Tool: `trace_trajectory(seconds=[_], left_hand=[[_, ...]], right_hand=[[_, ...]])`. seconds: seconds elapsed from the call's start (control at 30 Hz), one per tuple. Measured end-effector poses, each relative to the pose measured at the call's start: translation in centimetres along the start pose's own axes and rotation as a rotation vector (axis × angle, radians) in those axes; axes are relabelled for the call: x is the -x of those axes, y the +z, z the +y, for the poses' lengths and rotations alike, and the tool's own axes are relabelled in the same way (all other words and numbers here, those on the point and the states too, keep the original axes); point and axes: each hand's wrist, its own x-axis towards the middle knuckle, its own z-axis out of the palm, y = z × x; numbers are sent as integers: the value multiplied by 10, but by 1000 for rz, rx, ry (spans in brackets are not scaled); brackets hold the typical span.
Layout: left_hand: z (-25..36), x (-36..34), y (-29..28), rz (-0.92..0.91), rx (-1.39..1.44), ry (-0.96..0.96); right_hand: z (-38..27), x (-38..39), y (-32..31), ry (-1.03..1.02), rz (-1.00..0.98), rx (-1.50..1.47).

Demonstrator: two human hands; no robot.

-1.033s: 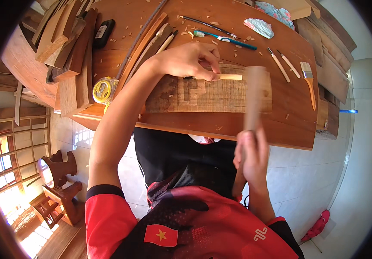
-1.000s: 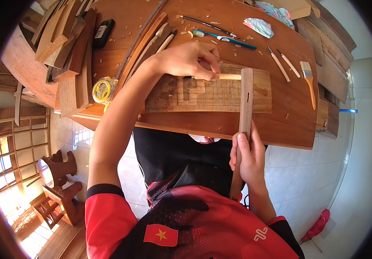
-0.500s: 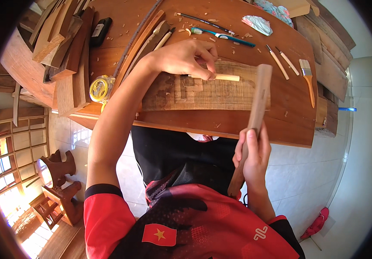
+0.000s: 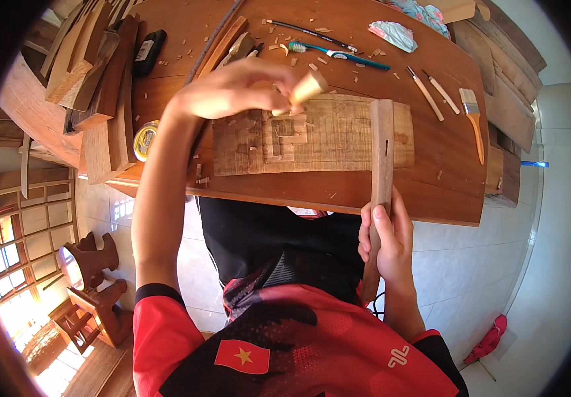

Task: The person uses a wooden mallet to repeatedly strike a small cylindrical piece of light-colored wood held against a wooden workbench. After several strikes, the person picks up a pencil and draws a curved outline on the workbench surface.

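A flat board (image 4: 338, 139) with carved recesses and loose chips lies on the wooden table (image 4: 285, 186). My left hand (image 4: 242, 92) is closed on a pale-handled chisel (image 4: 309, 86) over the board's left part, its handle tilted up to the right and blurred, its tip unclear. My right hand (image 4: 391, 241) grips a long wooden bar (image 4: 382, 159) upright in the picture, its upper end over the board's right part.
Around the board are a tape measure (image 4: 145, 141), black container (image 4: 148, 53), pencil (image 4: 312, 34), toothbrush (image 4: 338, 54), crumpled tissue (image 4: 393, 36), slender tools (image 4: 424, 95), paintbrush (image 4: 472, 126), wood strips (image 4: 222, 40) and chips. Planks are stacked left (image 4: 100, 73) and right (image 4: 504, 106).
My left hand has shifted left and tipped the chisel from lying level to angled upward. The bar in my right hand has swung a little and now stands straighter, left of where it was.
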Motion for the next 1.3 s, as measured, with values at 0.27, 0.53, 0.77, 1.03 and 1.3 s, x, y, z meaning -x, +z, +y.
trace_trajectory(seconds=[0.27, 0.53, 0.77, 1.03, 1.3], left_hand=[[11, 33, -24, 329, -183, -55], [27, 18, 33, 295, -962, -196], [39, 20, 67, 568, -1106, -210], [38, 15, 89, 651, -1315, -224], [34, 12, 85, 569, -1328, -232]], right_hand=[[0, -5, 4, -4, -45, 24], [-14, -10, 5, -52, -72, 84], [-24, -19, -16, -134, -53, 211], [-69, -42, -33, -279, 40, 303], [-74, -47, -38, -296, 7, 304]])
